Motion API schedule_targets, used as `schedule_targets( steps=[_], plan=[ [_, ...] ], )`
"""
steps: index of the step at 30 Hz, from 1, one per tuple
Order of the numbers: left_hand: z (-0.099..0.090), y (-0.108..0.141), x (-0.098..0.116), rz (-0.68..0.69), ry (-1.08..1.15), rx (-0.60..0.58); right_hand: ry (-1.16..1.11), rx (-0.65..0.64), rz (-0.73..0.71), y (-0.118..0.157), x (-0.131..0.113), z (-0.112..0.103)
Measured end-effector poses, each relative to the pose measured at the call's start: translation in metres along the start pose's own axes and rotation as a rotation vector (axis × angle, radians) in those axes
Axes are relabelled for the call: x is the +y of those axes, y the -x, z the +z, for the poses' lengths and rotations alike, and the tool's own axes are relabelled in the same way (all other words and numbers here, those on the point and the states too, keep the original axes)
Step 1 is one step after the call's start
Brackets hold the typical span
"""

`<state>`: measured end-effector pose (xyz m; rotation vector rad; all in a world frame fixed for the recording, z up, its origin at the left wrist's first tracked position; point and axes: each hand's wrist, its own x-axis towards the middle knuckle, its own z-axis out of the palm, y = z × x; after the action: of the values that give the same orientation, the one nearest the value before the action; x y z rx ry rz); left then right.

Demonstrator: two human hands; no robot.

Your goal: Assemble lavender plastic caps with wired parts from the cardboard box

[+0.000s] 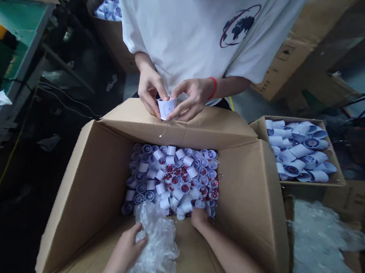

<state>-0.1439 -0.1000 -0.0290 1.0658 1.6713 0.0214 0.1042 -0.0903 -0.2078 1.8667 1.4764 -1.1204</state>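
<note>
My left hand (130,244) is closed on a bunch of crumpled clear plastic bags (156,246) over the near side of a large open cardboard box (266,206). Inside the box lie many short white plastic cylinders (150,185), some upright and some on their sides. Several in the middle have red pieces in them. My right hand (199,217) reaches down to the near right edge of these cylinders, close against one of them. Its fingers are hidden behind the back of the hand, so their grip does not show.
Across the box, a person in a white shirt holds a white cylinder (166,108) in both hands (189,98). A smaller box of white tubes (298,153) stands at right, above a heap of clear plastic (323,251). A green bench (21,19) stands at left.
</note>
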Motion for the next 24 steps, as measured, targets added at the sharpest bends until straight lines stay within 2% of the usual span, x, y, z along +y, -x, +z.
schedule_targets(
  steps=[3,5,11,16,20,24],
  plan=[
    [0.000,0.002,0.002,0.008,-0.017,-0.014,0.027,0.070,0.055,-0.017,0.000,-0.013],
    [-0.001,0.003,0.004,-0.001,-0.020,-0.017,0.028,0.087,0.048,-0.019,0.002,-0.015],
    [-0.001,0.005,0.010,-0.035,-0.006,-0.018,0.023,0.109,-0.009,0.003,0.012,-0.003],
    [0.000,0.006,0.009,-0.020,-0.004,-0.023,-0.001,0.181,-0.052,0.005,0.013,-0.012],
    [0.001,0.005,0.009,-0.036,-0.046,-0.031,-0.049,0.206,-0.128,-0.008,-0.003,-0.028],
    [0.002,0.006,0.009,-0.025,-0.068,-0.030,-0.052,0.206,-0.142,-0.028,-0.032,-0.043]
  ],
)
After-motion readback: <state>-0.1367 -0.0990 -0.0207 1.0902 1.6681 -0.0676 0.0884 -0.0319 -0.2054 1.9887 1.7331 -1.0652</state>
